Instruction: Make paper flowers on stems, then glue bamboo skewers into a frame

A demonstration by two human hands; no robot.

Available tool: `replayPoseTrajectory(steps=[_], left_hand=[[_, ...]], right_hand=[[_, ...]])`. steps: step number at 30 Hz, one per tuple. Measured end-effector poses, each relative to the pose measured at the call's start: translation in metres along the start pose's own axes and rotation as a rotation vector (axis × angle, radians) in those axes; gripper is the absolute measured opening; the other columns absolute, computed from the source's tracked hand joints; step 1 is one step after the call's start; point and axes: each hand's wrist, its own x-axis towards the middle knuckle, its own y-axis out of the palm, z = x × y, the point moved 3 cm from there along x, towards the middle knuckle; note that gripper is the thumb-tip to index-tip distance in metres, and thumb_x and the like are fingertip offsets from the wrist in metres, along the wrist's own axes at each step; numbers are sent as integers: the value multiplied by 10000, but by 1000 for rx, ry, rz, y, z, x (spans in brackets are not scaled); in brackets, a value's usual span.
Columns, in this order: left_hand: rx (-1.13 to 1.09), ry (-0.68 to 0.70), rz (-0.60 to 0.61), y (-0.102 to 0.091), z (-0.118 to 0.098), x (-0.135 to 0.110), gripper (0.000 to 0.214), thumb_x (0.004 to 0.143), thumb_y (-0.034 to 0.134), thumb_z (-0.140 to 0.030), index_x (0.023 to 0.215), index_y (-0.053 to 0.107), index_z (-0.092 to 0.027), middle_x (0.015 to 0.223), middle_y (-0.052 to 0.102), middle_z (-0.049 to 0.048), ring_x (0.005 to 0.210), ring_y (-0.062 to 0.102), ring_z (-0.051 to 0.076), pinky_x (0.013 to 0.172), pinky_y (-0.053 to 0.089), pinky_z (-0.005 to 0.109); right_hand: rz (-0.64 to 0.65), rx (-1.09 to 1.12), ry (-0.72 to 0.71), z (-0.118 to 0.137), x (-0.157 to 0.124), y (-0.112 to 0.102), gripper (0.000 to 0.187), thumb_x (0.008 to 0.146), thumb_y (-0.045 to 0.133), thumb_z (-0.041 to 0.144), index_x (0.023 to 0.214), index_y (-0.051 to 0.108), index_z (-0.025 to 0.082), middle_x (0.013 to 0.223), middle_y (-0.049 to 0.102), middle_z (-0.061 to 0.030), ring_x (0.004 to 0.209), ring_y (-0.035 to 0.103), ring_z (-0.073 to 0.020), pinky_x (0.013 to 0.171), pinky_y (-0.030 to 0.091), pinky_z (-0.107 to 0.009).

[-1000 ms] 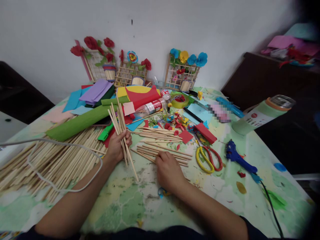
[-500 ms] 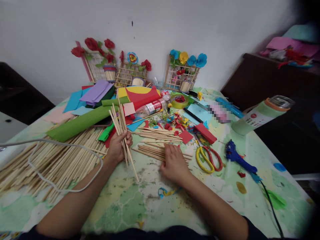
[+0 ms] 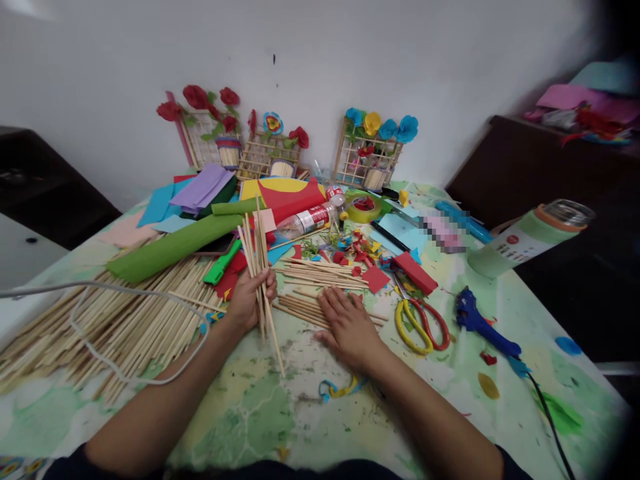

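Against a pale wall (image 3: 310, 53), stick lattices with paper flowers (image 3: 370, 150); before them, a green-and-white patterned tabletop (image 3: 240, 427). Within the left hand (image 3: 253, 300), a loose, slightly tilted bundle of thin sticks (image 3: 262, 247), gripped between thumb and curled fingers, with ends poking out above and below the fist. Under the right hand (image 3: 353, 330), a flat row of sticks (image 3: 303, 311), with fingers fairly straight and slightly parted across it, thumb out to one side, stick ends visible on both sides. Just beyond those fingertips, another group of sticks (image 3: 325, 271), roughly parallel. To the right, near the right hand, scissors (image 3: 423, 327); farther off, a blue glue gun (image 3: 487, 327). Beside the left forearm, a large heap of sticks (image 3: 135, 320).
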Motion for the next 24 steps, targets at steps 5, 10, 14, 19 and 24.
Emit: replayPoseTrajectory(steps=[5,10,14,19,24], left_hand=[[2,-22,18,6,5,-5,183,760,622,-207,889,499,-166,586,456,-58,419,413,46,372,315,144],[-29,-29,15,9,5,-6,168,763,621,-205,862,491,-163,580,452,-61,410,403,47,372,323,150],[-68,-54,28,13,7,-10,163,757,625,-197,844,490,-166,579,452,-55,414,403,47,369,310,143],[-122,-130,103,25,12,-20,167,767,606,-199,898,513,-153,595,428,-51,405,368,36,359,281,135],[-225,-240,250,35,10,-33,185,780,608,-213,933,525,-152,597,420,-53,387,348,24,355,268,130]], right_hand=[[-21,-38,19,-10,9,-5,674,890,285,588,1421,285,173,1500,232,-100,1391,134,-256,1093,110,-462],[-16,-48,-31,-4,2,-7,732,867,287,629,1430,261,163,1500,227,-112,1390,140,-255,1094,126,-451],[-43,-77,-6,-6,6,-5,679,886,283,596,1421,288,177,1499,229,-113,1391,141,-252,1092,124,-457],[-48,-129,46,-19,19,-2,597,918,293,516,1419,295,191,1491,259,-102,1391,142,-245,1092,103,-467],[-125,-164,-38,-11,28,-17,574,900,390,475,1371,382,147,1477,286,-136,1382,156,-261,1091,93,-466]])
